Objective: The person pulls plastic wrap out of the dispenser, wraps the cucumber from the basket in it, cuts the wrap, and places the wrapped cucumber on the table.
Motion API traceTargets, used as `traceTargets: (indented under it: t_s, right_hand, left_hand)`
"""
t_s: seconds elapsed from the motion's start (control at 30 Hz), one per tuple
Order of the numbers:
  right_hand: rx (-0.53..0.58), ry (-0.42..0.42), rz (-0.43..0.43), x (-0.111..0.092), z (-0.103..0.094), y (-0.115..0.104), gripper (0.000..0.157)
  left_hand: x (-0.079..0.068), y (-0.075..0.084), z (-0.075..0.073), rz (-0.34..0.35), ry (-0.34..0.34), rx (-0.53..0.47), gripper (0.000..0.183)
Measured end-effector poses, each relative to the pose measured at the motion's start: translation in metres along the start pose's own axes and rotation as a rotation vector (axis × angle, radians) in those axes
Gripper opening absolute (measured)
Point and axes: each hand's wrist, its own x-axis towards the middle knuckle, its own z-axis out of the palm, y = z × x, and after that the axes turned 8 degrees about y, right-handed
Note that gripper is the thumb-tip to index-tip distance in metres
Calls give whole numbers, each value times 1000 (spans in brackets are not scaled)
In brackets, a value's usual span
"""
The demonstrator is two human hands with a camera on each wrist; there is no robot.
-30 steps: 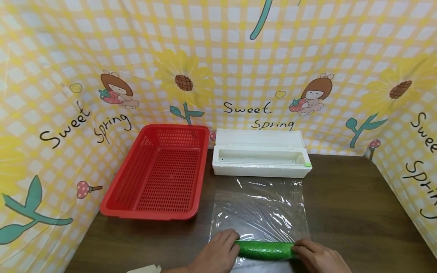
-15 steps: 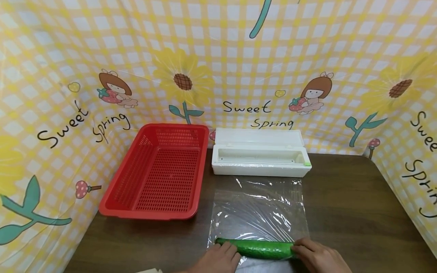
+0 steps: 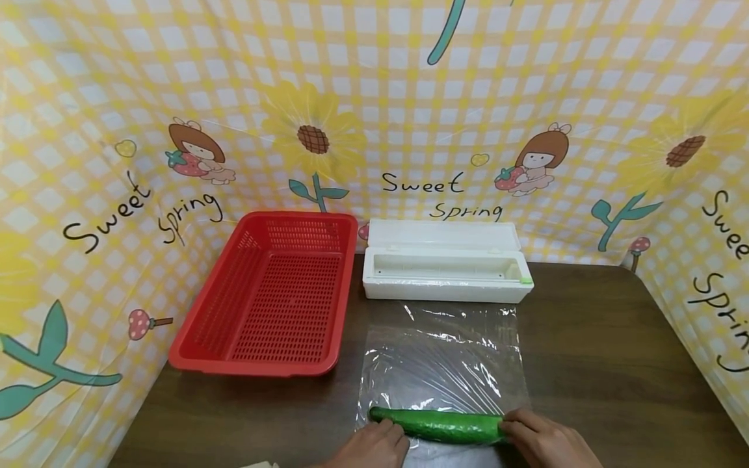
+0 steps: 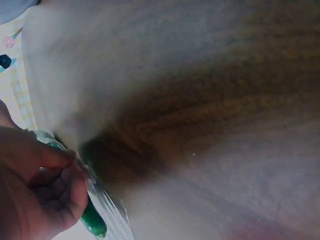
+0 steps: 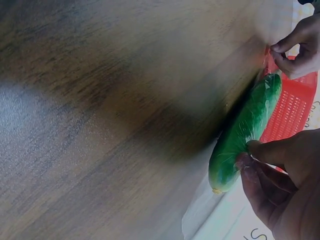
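Brown worktop (image 3: 608,344) | green cucumber (image 3: 450,426) on clear plastic wrap (image 3: 433,364), well away from back edge | left hand (image 3: 373,447), right hand (image 3: 549,439): each grip pinched tight, holding plastic wrap

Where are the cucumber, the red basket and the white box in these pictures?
Cucumber (image 3: 447,426), head view, middle of its green side.
Red basket (image 3: 251,368), head view, near edge of its rim.
White box (image 3: 441,292), head view, front wall.

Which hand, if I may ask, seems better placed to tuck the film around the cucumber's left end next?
Probably the left hand: it is close to that end of the cucumber, while the right hand pinches the film near the opposite end.
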Motion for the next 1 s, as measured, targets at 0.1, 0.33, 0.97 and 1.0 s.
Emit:
traceTargets:
  t_s: [0.1, 0.33, 0.97, 1.0]
  right_hand:
    - [-4, -15, 8, 1, 0, 0, 35]
    - [-16, 14, -22, 1, 0, 1, 9]
    - [262, -109, 181, 9, -5, 7, 31]
    - [278, -98, 179, 9, -4, 9, 31]
  left_hand:
    - [1, -2, -3, -62, -39, -105, 24]
    - [5, -7, -10, -102, 24, -67, 16]
    - [14, -22, -12, -222, 10, -61, 35]
    - [14, -22, -12, -219, 13, -62, 33]
